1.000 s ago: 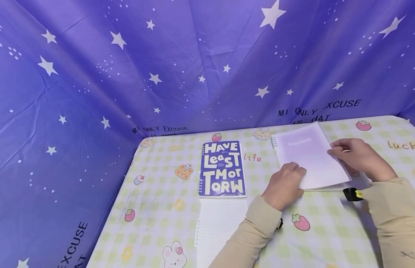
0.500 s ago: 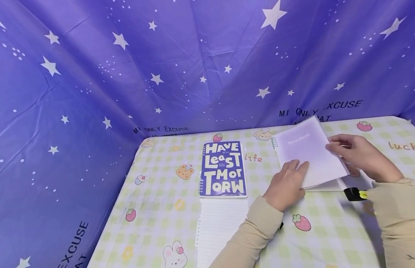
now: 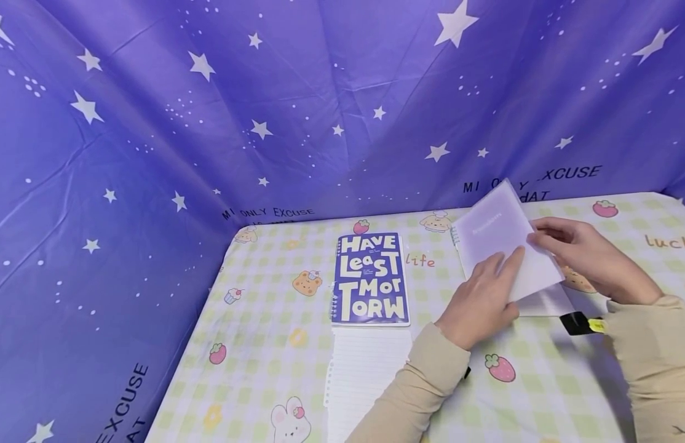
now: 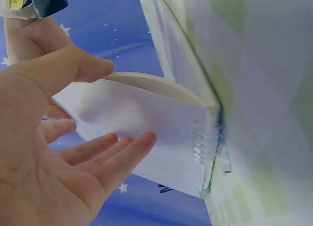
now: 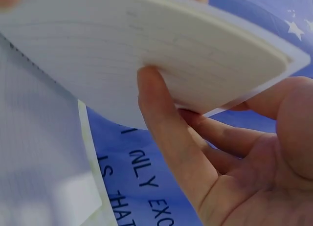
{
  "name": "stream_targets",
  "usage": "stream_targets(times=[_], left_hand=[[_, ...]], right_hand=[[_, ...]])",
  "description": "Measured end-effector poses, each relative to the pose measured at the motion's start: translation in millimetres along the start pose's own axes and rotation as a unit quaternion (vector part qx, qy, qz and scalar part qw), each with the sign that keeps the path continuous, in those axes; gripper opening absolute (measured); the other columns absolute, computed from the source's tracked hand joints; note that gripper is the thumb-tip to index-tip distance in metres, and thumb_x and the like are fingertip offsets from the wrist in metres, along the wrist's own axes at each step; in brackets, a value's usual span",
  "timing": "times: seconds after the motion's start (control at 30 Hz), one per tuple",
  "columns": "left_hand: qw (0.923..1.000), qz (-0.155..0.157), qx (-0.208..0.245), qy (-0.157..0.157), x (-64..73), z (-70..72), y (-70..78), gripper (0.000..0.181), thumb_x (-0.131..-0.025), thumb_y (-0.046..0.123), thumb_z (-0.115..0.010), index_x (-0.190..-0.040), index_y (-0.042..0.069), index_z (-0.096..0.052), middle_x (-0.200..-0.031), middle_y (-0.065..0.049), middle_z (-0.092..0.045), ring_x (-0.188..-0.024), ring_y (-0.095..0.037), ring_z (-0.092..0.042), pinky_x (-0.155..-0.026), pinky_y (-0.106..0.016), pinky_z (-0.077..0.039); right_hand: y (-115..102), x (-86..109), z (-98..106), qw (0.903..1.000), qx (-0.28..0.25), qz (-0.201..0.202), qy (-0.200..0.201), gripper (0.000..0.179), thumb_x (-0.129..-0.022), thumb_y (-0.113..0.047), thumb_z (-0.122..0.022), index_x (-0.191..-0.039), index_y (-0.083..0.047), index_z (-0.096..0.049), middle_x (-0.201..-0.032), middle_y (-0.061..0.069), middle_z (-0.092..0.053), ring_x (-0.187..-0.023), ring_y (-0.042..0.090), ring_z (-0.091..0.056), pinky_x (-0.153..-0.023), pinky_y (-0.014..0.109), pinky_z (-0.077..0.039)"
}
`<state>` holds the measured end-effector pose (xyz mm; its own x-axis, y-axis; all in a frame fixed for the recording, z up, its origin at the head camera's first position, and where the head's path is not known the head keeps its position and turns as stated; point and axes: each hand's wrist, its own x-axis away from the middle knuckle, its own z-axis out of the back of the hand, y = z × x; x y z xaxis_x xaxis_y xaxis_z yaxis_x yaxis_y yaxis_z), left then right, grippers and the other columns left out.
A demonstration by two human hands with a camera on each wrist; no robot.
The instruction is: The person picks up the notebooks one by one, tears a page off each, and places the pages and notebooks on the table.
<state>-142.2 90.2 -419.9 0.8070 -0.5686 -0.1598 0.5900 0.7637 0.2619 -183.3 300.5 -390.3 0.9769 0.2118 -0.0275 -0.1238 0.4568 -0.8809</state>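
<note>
A spiral notebook (image 3: 492, 224) with a pale lilac cover lies at the right of the table in the head view. Its cover and a block of pages are raised and tilted, while the rest stays flat below. My right hand (image 3: 591, 258) pinches the free edge of this raised part; one finger (image 5: 159, 108) presses against lined pages (image 5: 98, 45) in the right wrist view. Across the cover's lower left lies my left hand (image 3: 481, 301), fingers fairly straight. The left wrist view has its thumb (image 4: 83, 65) at the page edge and the spiral binding (image 4: 200, 147) at the right.
A blue notebook (image 3: 370, 280) with large white lettering lies left of the hands. Below it is a lined loose-leaf sheet (image 3: 364, 375), partly under my left sleeve (image 3: 414, 381). Behind the checked tablecloth (image 3: 265, 344) hangs a purple star-patterned curtain (image 3: 320, 80).
The notebook's raised cover and pages have lifted higher and swung left toward the binding. My right hand has moved left with them. The left fingers have slid slightly right and spread over the cover.
</note>
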Motion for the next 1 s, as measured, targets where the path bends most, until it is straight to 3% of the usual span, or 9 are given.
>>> stream_targets(times=[0.2, 0.33, 0.4, 0.57, 0.67, 0.77, 0.83, 0.9, 1.0], left_hand=[[0.9993, -0.007, 0.034, -0.009, 0.8, 11.6, -2.6, 0.091, -0.094, 0.031, -0.066, -0.161, 0.027, -0.005, -0.160, 0.000, -0.030, -0.143, -0.010, -0.034, -0.104, -0.022, -0.046], [0.9963, -0.008, 0.083, -0.021, 0.7, 22.0, -10.9, 0.089, -0.095, 0.044, -0.063, -0.161, 0.028, -0.005, -0.163, 0.000, -0.024, -0.146, -0.010, -0.029, -0.113, -0.022, -0.036], [0.9945, -0.011, 0.102, -0.020, 1.4, 26.0, -16.1, 0.089, -0.094, 0.052, -0.060, -0.160, 0.028, -0.006, -0.164, 0.000, -0.023, -0.147, -0.009, -0.027, -0.116, -0.022, -0.032], [0.9871, -0.025, 0.158, 0.006, 1.5, 32.7, -26.0, 0.087, -0.093, 0.059, -0.058, -0.159, 0.031, -0.009, -0.163, 0.011, -0.022, -0.145, 0.000, -0.024, -0.117, -0.017, -0.026], [0.9783, -0.025, 0.203, 0.030, 1.5, 37.4, -28.8, 0.079, -0.095, 0.055, -0.058, -0.158, 0.033, -0.016, -0.159, 0.016, -0.027, -0.142, 0.005, -0.028, -0.113, -0.013, -0.029], [0.9665, -0.010, 0.252, 0.046, 2.7, 43.2, -30.0, 0.069, -0.096, 0.050, -0.059, -0.156, 0.032, -0.029, -0.155, 0.018, -0.034, -0.135, 0.007, -0.037, -0.104, -0.009, -0.038], [0.9565, 0.002, 0.287, 0.054, 3.8, 47.0, -30.8, 0.064, -0.096, 0.048, -0.061, -0.153, 0.030, -0.037, -0.152, 0.017, -0.039, -0.129, 0.006, -0.044, -0.095, -0.006, -0.043], [0.9472, 0.013, 0.315, 0.060, 4.6, 49.7, -31.9, 0.061, -0.096, 0.046, -0.062, -0.151, 0.028, -0.042, -0.150, 0.015, -0.042, -0.128, 0.005, -0.047, -0.092, -0.007, -0.046], [0.9358, 0.025, 0.345, 0.070, 6.0, 51.5, -34.7, 0.057, -0.097, 0.045, -0.061, -0.149, 0.026, -0.046, -0.148, 0.014, -0.046, -0.124, 0.001, -0.053, -0.090, -0.009, -0.049]], right_hand=[[-7.4, 0.0, -7.9, 0.9996, -0.024, 0.013, -0.004, 0.021, -0.103, -0.016, -0.054, -0.122, -0.018, -0.062, -0.098, -0.020, -0.068, -0.087, -0.003, -0.062, -0.066, 0.019, -0.055], [-13.4, -1.6, -12.6, 0.9994, -0.028, 0.007, -0.019, 0.026, -0.104, -0.019, -0.053, -0.129, -0.013, -0.058, -0.104, -0.022, -0.066, -0.094, -0.004, -0.061, -0.072, 0.016, -0.052], [-16.0, -2.7, -14.5, 0.9991, -0.028, 0.001, -0.032, 0.032, -0.105, -0.021, -0.051, -0.135, -0.009, -0.054, -0.110, -0.022, -0.065, -0.099, -0.004, -0.060, -0.076, 0.021, -0.052], [-19.9, -5.1, -21.3, 0.9976, -0.043, -0.004, -0.054, 0.050, -0.107, -0.027, -0.044, -0.147, 0.002, -0.038, -0.126, -0.021, -0.054, -0.112, -0.013, -0.051, -0.084, 0.024, -0.050], [-21.5, -6.9, -27.5, 0.9965, -0.057, -0.001, -0.061, 0.056, -0.108, -0.029, -0.040, -0.150, 0.008, -0.030, -0.139, -0.006, -0.048, -0.116, -0.015, -0.045, -0.082, 0.013, -0.050], [-24.5, -8.2, -33.0, 0.9955, -0.060, -0.008, -0.072, 0.061, -0.109, -0.032, -0.037, -0.151, 0.010, -0.025, -0.152, 0.014, -0.035, -0.134, 0.004, -0.041, -0.088, 0.015, -0.050], [-26.4, -9.1, -37.1, 0.9954, -0.060, -0.013, -0.074, 0.061, -0.109, -0.033, -0.036, -0.152, 0.009, -0.025, -0.155, 0.021, -0.028, -0.136, 0.009, -0.038, -0.089, 0.014, -0.049], [-27.4, -9.7, -40.7, 0.9950, -0.060, -0.006, -0.079, 0.062, -0.109, -0.034, -0.035, -0.152, 0.010, -0.025, -0.154, 0.022, -0.028, -0.136, 0.011, -0.038, -0.090, 0.013, -0.048], [-28.1, -10.3, -46.1, 0.9947, -0.059, 0.008, -0.084, 0.060, -0.109, -0.035, -0.035, -0.151, 0.007, -0.029, -0.152, 0.018, -0.031, -0.129, -0.001, -0.039, -0.091, 0.011, -0.048]])
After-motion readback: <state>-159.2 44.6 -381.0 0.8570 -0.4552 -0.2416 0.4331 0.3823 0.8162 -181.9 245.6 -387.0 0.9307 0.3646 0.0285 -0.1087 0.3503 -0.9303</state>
